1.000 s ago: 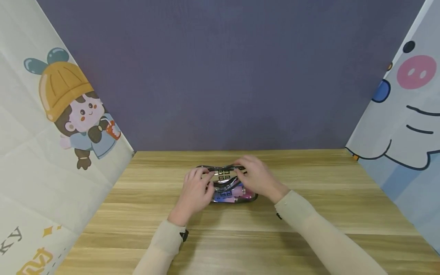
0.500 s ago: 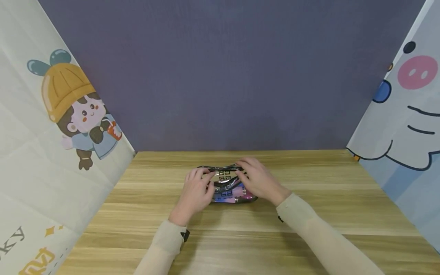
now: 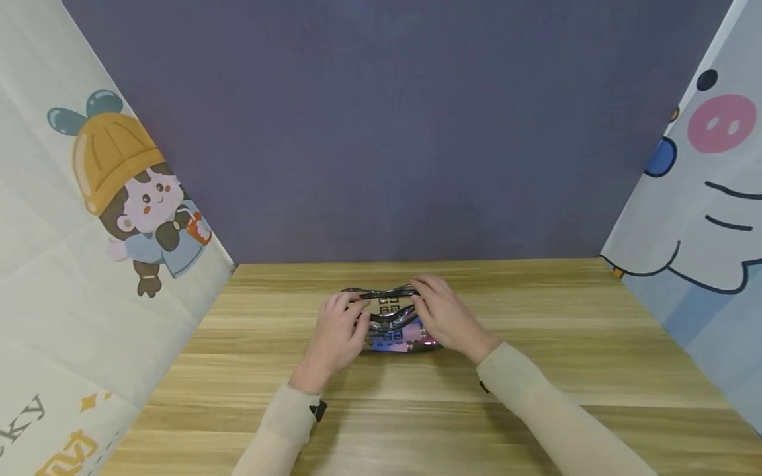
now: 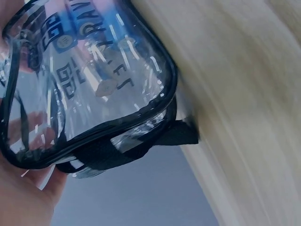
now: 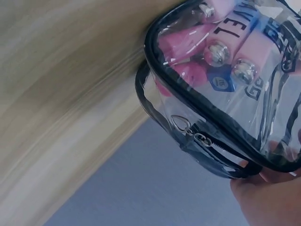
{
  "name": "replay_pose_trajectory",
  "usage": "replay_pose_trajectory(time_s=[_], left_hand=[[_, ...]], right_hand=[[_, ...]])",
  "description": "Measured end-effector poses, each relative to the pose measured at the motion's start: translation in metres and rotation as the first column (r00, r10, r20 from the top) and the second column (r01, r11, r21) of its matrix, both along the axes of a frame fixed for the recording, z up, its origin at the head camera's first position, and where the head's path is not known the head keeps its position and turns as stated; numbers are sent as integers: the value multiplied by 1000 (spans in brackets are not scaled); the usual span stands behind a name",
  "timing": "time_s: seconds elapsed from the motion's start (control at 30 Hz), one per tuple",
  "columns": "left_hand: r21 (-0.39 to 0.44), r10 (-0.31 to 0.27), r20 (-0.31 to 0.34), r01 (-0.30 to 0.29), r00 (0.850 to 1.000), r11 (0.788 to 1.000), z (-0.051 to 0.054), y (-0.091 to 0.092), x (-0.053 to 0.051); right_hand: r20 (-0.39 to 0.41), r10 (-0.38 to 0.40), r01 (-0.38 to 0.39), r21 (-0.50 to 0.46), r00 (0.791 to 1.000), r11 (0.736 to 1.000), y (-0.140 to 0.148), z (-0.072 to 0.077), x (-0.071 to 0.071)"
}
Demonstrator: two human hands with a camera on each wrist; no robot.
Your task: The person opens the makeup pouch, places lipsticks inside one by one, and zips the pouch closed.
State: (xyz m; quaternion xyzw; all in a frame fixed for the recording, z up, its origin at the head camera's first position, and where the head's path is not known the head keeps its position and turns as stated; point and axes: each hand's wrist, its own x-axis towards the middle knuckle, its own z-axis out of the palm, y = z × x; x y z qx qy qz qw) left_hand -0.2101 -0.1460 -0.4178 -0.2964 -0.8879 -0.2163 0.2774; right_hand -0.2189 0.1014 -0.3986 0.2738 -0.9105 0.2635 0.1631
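Observation:
A clear plastic zip bag (image 3: 389, 322) with black piping and dark lettering lies on the table between both hands, its top mouth parted. Pink and blue tubes with silvery caps (image 5: 217, 52) show through its wall in the right wrist view. My left hand (image 3: 335, 332) grips the left side of the mouth, fingers over the far rim and thumb at the near one. At the mouth's right side, my right hand (image 3: 448, 318) holds the rims in the same manner. A zipper slider (image 5: 202, 139) with a heart-shaped pull (image 5: 180, 123) hangs by the bag's corner. Some fingertips are hidden behind the bag.
The wood-grain table (image 3: 268, 370) stretches around the bag. A dark grey-purple panel (image 3: 381, 132) rises behind it. Cartoon-printed cloths flank the table, one on the left (image 3: 36, 218) and one on the right (image 3: 673, 231).
My right hand has shifted slightly toward me, and the near rim of the mouth has moved a little with it. The left hand stays almost in place on the bag.

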Motion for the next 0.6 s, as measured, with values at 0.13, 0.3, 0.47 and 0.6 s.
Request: replay_pose_trajectory(time_s=[0.13,0.3,0.47,0.6], left_hand=[[3,-15,3,15,1000,1000,4,-1,3],[32,-24,-23,24,999,999,6,-4,4],[114,-17,-66,25,998,993,10,-9,1],[177,21,-53,-11,998,984,13,-15,-1]], right_hand=[[-11,6,-6,-22,1000,1000,0,-2,1],[-25,17,-18,-31,1000,999,0,-4,0],[-15,12,-13,-45,1000,999,0,-5,1],[-10,16,-17,-55,1000,998,1,-5,1]])
